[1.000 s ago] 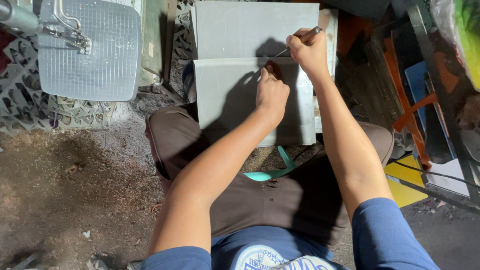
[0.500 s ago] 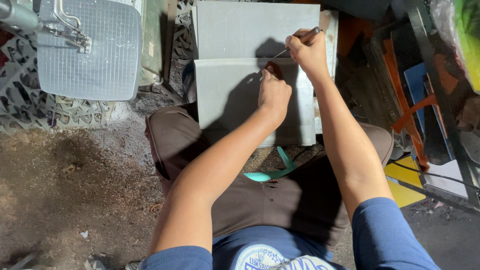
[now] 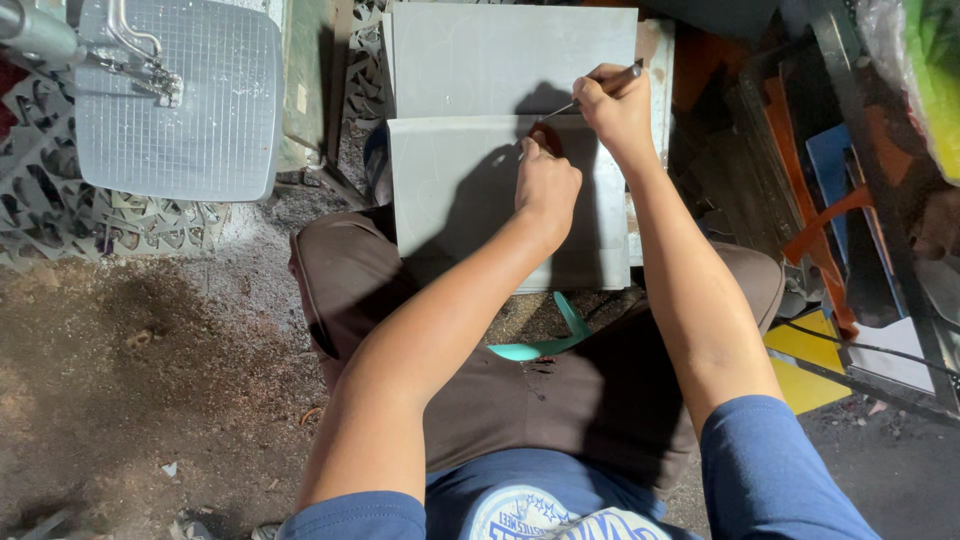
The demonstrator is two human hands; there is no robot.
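Observation:
A grey sheet (image 3: 455,195) lies flat in front of my knees, with a second grey sheet (image 3: 500,60) just beyond it. My left hand (image 3: 545,180) presses its fingertips down on the near sheet close to its far edge. My right hand (image 3: 615,105) grips a thin metal scribing tool (image 3: 590,95) like a pen, its tip touching the sheet beside my left fingers. Faint curved lines show on both sheets.
A wire-mesh panel (image 3: 180,100) on a metal frame stands at far left. Perforated metal pieces (image 3: 60,200) lie beneath it. A teal strip (image 3: 545,340) rests by my thigh. Orange, blue and yellow sheets (image 3: 820,230) crowd the right side. Dirt floor spreads left.

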